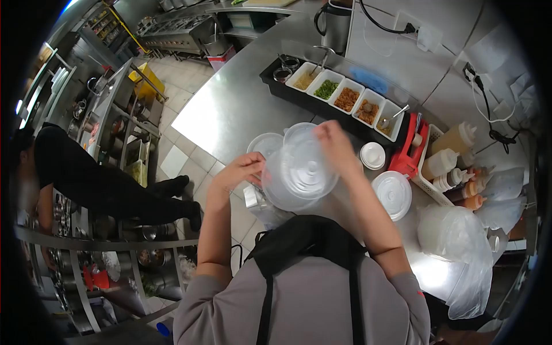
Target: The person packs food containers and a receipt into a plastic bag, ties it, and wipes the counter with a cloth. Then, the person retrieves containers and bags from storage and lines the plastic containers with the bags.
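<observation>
In front of me is a round translucent plastic container, with clear round lids overlapping its top. My left hand grips the container's left edge, fingers closed at the rim. Slightly blurred, my right hand is at the upper right, its curled fingers on the edge of a lid. Another clear round lid or container lies on the steel counter behind my left hand. To the right of my right hand are a small stack of white round lids and a larger clear lid.
A black rack holds white tubs of toppings, chopped greens among them. A red device, a basket of sauce bottles and a plastic bag line the right. A person in black bends at shelving on the left.
</observation>
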The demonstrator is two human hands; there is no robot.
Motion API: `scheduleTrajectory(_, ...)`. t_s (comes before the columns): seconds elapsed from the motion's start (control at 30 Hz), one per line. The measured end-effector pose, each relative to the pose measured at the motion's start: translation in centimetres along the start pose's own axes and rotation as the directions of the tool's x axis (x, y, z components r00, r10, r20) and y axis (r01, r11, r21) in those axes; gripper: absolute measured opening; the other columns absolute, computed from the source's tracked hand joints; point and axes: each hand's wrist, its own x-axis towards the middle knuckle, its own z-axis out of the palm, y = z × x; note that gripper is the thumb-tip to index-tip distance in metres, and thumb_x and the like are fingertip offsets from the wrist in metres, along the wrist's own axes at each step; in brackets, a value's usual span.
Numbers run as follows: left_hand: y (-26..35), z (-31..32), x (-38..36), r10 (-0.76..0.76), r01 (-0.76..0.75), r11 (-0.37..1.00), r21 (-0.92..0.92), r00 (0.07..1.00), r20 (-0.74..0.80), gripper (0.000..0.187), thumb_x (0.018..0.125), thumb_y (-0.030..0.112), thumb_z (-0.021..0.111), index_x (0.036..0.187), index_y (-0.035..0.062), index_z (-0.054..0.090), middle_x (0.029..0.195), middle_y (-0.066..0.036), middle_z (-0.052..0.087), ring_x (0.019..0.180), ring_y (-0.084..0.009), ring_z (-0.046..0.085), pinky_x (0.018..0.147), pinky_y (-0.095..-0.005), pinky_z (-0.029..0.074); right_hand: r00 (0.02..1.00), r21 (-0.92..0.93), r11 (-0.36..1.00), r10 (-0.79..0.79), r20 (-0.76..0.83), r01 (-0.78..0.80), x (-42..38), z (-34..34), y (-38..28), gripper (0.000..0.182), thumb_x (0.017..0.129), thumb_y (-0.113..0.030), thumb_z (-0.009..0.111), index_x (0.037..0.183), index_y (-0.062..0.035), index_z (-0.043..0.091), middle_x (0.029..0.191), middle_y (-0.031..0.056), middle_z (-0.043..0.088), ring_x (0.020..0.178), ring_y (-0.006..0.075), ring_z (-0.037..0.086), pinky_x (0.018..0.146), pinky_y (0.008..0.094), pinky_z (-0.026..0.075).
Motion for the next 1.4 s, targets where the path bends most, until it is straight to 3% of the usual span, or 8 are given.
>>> scheduleTrajectory(0.1,-0.5,1.5,-0.3,0.037,-0.038,0.999,0.019,0.999,0.020,0.021,0.090,0.028,0.052,0.093,0.0076,0.053,0.086,0.001,0.058,0.079,-0.0092,0.058,0.066,-0.0241,0.050,0.944,-0.206,0.955,-0.146,0.295,0.212,-0.3,3.2,1.9,0.046,0.075,-0.035,0.069,0.102,-0.0007,0.053,0.085,0.0121,0.059,0.081,0.0217,0.057,0.073,0.0327,0.044)
scheduleTrajectory(0.2,-2.8,1.0,-0.1,0.014,-0.015,1.000,-0.003,0.993,-0.117,0.026,0.088,0.031,0.055,0.091,0.0055,0.056,0.080,-0.002,0.059,0.076,-0.0121,0.059,0.062,-0.0264,0.048,0.755,0.159,0.986,-0.067,0.652,-0.050,-0.3,4.2,5.7,0.046,0.074,-0.030,0.071,0.104,-0.0007,0.053,0.079,0.0079,0.058,0.077,0.0182,0.057,0.069,0.0304,0.045)
scheduleTrajectory(0.33,-6.6,-1.0,2.6,0.438,0.253,0.739,0.624,0.524,-0.731,0.033,0.080,0.034,0.060,0.085,0.0015,0.061,0.081,-0.016,0.062,0.077,-0.0298,0.061,0.070,-0.0372,0.047,0.780,0.320,0.833,0.194,0.595,-0.452,0.5,3.4,6.1,0.031,0.080,-0.023,0.066,0.102,-0.0033,0.055,0.076,0.0020,0.056,0.068,0.0103,0.054,0.061,0.0239,0.044)
scheduleTrajectory(0.8,-11.6,-4.0,1.2,0.600,0.412,0.639,0.649,0.260,-0.756,0.034,0.078,0.027,0.063,0.092,-0.0026,0.054,0.087,-0.017,0.057,0.075,-0.0338,0.057,0.070,-0.0392,0.046,0.823,0.816,0.376,0.533,0.196,-0.438,7.7,11.1,7.8,0.024,0.088,-0.015,0.056,0.105,-0.0002,0.048,0.084,0.0043,0.054,0.067,0.0131,0.054,0.058,0.0276,0.048)
scheduleTrajectory(0.97,-12.0,-5.9,-2.8,-0.166,-0.023,0.980,-0.196,0.443,-0.881,0.024,0.084,0.022,0.054,0.095,0.0007,0.053,0.066,-0.004,0.054,0.060,-0.0160,0.054,0.049,-0.0286,0.045,0.899,0.566,0.756,0.434,-0.056,-0.329,8.7,14.0,9.3,0.034,0.085,-0.014,0.058,0.111,0.0043,0.048,0.099,0.0121,0.055,0.091,0.0243,0.055,0.081,0.0340,0.046)
scheduleTrajectory(1.07,-9.6,-5.8,-5.0,-0.158,-0.167,0.947,-0.274,0.502,-0.850,0.022,0.084,0.019,0.051,0.098,0.0019,0.052,0.070,-0.001,0.050,0.055,-0.0092,0.047,0.040,-0.0225,0.037,0.946,0.061,0.982,0.188,-0.266,-0.178,9.7,15.2,9.3,0.046,0.080,-0.014,0.062,0.117,0.0068,0.044,0.104,0.0175,0.053,0.097,0.0314,0.052,0.087,0.0380,0.042)
scheduleTrajectory(1.3,-6.4,-4.7,-5.0,-0.097,-0.280,0.916,-0.288,0.542,-0.835,0.027,0.082,0.014,0.048,0.103,-0.0022,0.049,0.076,-0.005,0.049,0.054,-0.0104,0.044,0.040,-0.0219,0.036,0.986,-0.557,0.828,-0.136,-0.098,0.059,9.0,12.8,6.5,0.049,0.073,-0.011,0.064,0.115,0.0066,0.048,0.111,0.0205,0.049,0.104,0.0325,0.047,0.092,0.0392,0.038)
scheduleTrajectory(1.4,-5.4,-4.3,-4.4,-0.073,-0.249,0.940,-0.231,0.516,-0.854,0.029,0.081,0.013,0.047,0.105,-0.0035,0.047,0.077,-0.005,0.049,0.055,-0.0112,0.047,0.042,-0.0225,0.040,0.847,-0.154,0.833,-0.524,0.093,0.532,6.3,11.0,1.8,0.045,0.072,-0.010,0.065,0.114,-0.0028,0.053,0.111,0.0151,0.050,0.104,0.0311,0.046,0.091,0.0398,0.036)
